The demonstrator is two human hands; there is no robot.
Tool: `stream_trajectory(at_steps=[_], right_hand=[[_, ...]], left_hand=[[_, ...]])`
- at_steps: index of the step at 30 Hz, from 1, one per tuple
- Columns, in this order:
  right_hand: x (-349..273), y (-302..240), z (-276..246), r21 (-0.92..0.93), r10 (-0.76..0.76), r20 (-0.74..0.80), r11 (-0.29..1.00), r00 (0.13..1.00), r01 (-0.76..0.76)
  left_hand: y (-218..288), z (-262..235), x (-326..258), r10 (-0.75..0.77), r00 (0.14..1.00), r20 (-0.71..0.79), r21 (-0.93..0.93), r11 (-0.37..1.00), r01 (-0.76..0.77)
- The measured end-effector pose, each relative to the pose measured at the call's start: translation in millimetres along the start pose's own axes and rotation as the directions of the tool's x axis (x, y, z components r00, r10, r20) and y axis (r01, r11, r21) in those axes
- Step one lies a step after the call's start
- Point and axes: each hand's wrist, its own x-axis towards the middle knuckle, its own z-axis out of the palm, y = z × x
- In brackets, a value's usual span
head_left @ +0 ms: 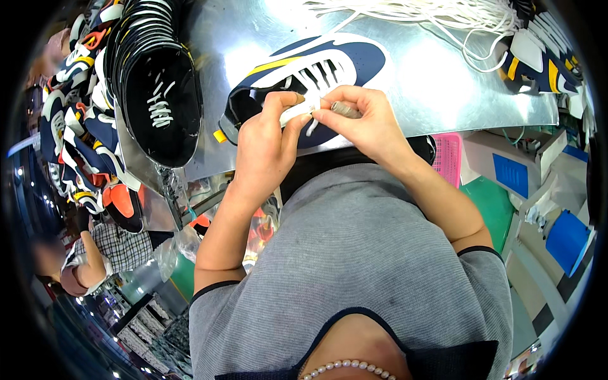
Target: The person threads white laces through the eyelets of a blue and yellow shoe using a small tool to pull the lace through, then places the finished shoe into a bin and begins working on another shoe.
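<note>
A navy, white and yellow shoe upper (370,62) lies on its side on the metal table in front of me. White shoelace (322,75) crosses its eyelets in several rows. Over the shoe's near edge, my left hand (267,140) pinches the white lace between thumb and forefinger. Just beside it, my right hand (370,123) is closed in a pinch on the same lace, the fingertips of both hands almost touching. Pale wraps cover some fingers. A loose lace end hangs below the pinch. The exact lace path between my fingertips is hidden.
A nested stack of black shoe uppers (136,120) stands at the left of the metal table (437,95). Loose white laces (443,19) lie at the back. More uppers (538,63) sit at the right, others heap far left. A pink basket (448,158) stands below; a person (117,250) is lower left.
</note>
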Motion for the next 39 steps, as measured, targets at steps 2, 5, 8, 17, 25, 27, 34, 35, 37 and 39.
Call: stream_trajectory(at_steps=[2, 5, 8, 17, 25, 27, 34, 35, 37, 39], right_hand=[[4, 0, 1, 0.077, -0.085, -0.031, 0.993, 0.996, 0.087], [15, -12, -4, -0.041, -0.138, -0.02, 0.99, 0.99, 0.137], [19, -6, 1, -0.084, -0.19, -0.018, 0.979, 0.982, 0.188], [-15, -18, -14, -0.231, -0.043, 0.086, 0.971, 0.995, 0.062], [-18, -19, -13, -0.333, 0.005, 0.112, 0.942, 0.994, 0.033], [-14, -17, -13, -0.348, 0.017, 0.114, 0.937, 0.993, 0.024], [3, -26, 6, -0.253, 0.167, 0.09, 0.957, 0.982, -0.14], [1, -23, 6, -0.254, 0.142, 0.088, 0.96, 0.986, -0.116], [-2, -32, -12, -0.356, 0.193, 0.199, 0.928, 0.961, -0.112], [-5, -53, -38, -0.474, 0.218, 0.271, 0.878, 0.938, -0.067]], left_hand=[[3, -4, 0, -0.079, 0.995, 0.059, -0.013, 0.997, 0.08], [13, -12, 5, -0.178, 0.976, 0.128, -0.048, 0.981, 0.186], [4, -6, 2, -0.084, 0.994, 0.063, -0.067, 0.994, 0.088], [2, 3, -1, -0.023, 0.998, -0.058, 0.085, 0.996, 0.028], [-1, 3, 0, 0.035, 0.998, -0.044, 0.094, 0.995, -0.031], [-4, 4, 0, 0.081, 0.995, -0.051, 0.072, 0.994, -0.077], [-5, 12, 2, 0.358, 0.932, -0.061, 0.148, 0.926, -0.346], [-4, 11, 1, 0.34, 0.938, -0.061, 0.152, 0.932, -0.328], [-2, 10, -6, 0.264, 0.964, -0.038, 0.166, 0.953, -0.254], [-5, 9, -11, 0.203, 0.971, -0.124, 0.133, 0.973, -0.186]])
